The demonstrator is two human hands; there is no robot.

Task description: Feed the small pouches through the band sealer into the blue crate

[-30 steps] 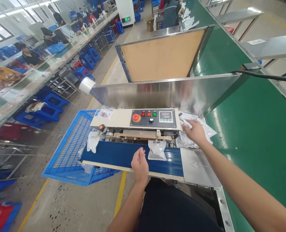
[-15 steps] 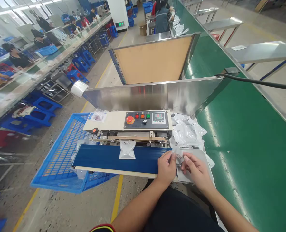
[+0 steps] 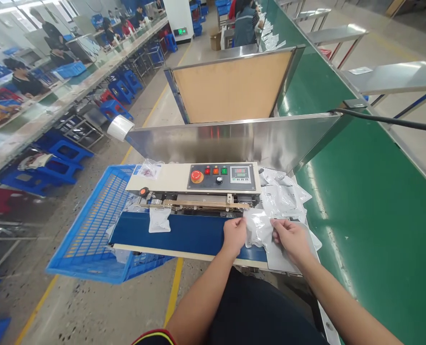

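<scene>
Between my two hands a white plastic pouch (image 3: 258, 229) is stretched at its upper corners, by the right end of the band sealer (image 3: 162, 176). My left hand (image 3: 233, 235) pinches its left edge, over the blue conveyor belt (image 3: 195, 239). With thumb and fingers my right hand (image 3: 292, 239) grips the right edge, above a grey metal plate (image 3: 279, 256). A second pouch (image 3: 159, 220) hangs from the sealing band near the belt's left end. Behind my right hand lies a pile of white pouches (image 3: 285, 194).
A blue plastic crate (image 3: 87, 230) holding clear bags stands at the sealer's left end. Behind the sealer rises a steel panel (image 3: 216, 141). The long green table (image 3: 371, 230) runs along the right. Several people sit at a bench on the left.
The pouch in my hands has been spread out flat, and my left hand has moved a little left. The pouch in the sealer has travelled left along the belt.
</scene>
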